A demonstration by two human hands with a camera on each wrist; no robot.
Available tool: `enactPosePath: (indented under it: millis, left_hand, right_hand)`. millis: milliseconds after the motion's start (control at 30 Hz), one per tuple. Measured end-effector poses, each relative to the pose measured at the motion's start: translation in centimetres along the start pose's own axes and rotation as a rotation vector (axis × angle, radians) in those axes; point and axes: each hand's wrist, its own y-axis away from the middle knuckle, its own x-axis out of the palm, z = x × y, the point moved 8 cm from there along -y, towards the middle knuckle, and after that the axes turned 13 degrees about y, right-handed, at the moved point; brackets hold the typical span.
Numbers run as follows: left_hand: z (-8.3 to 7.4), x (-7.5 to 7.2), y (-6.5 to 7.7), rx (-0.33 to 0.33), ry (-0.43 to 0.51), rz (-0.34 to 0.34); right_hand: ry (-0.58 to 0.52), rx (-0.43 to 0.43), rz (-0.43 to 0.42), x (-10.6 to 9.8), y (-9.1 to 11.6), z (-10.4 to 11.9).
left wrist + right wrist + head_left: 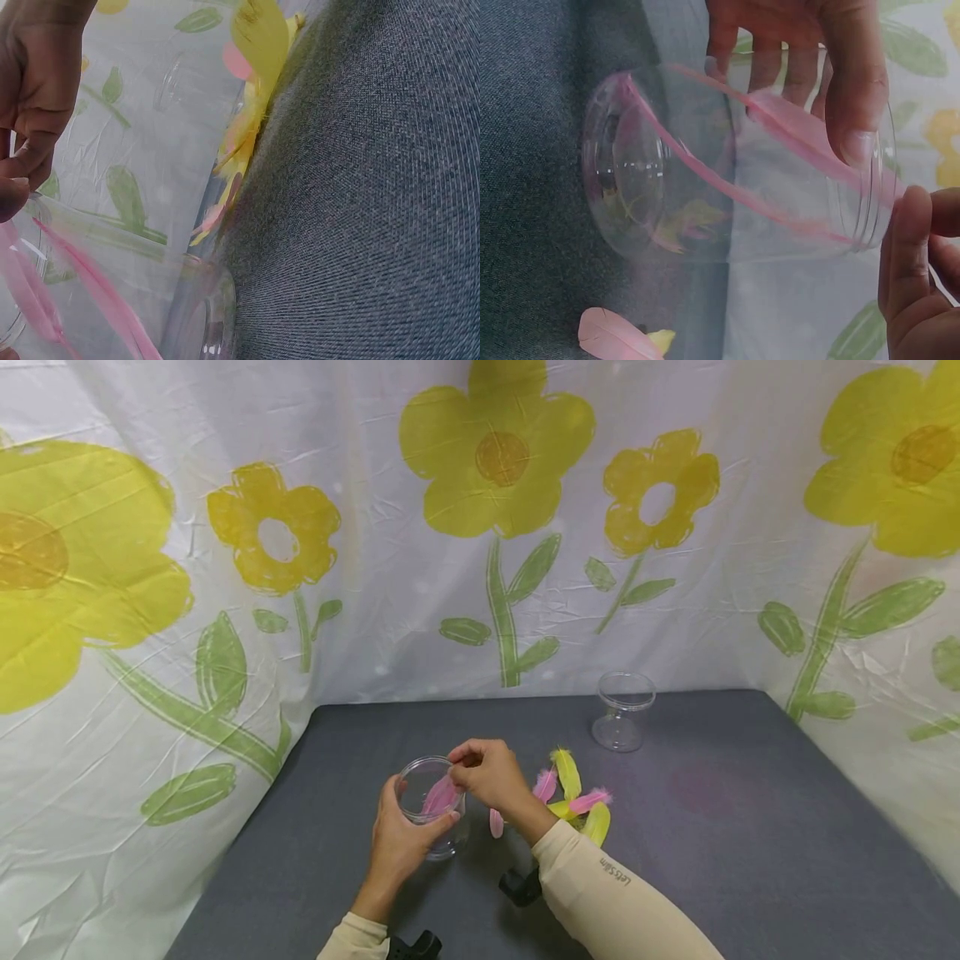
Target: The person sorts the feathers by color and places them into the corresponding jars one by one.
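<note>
My left hand (pixel 405 839) grips a clear jar (pixel 765 240) around its side near the rim, with the jar slightly tilted. At the jar's mouth my right hand (pixel 487 777) pinches the end of a pink feather (pixel 440 796), most of which hangs inside. In the right wrist view a second pink feather (pixel 705 172) leans diagonally within the jar, from its bottom to near the rim. Just right of the jar, partly behind the right forearm, lie yellow feathers (pixel 567 774) and pink feathers (pixel 545 785) in a loose pile.
A clear container (pixel 626 727) with a wide rim stands at the back right of the grey-covered table (pixel 720 860). Behind the table hangs a white curtain (pixel 375 610) with printed yellow flowers. Black wrist cameras (pixel 520 888) sit under the forearms.
</note>
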Motion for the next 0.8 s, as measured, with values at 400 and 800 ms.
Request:
enactPosePath:
  millis: [400,800]
  left_hand:
    - [0.27,0.18,0.06,-0.016,0.003,-0.005]
    - [0.10,0.06,-0.01,-0.011,0.022,0.000]
  right_hand:
    - [0.019,0.004,0.002,0.29,0.19,-0.37]
    - [-0.194,-0.049,0.040,-0.17,0.42,-0.34]
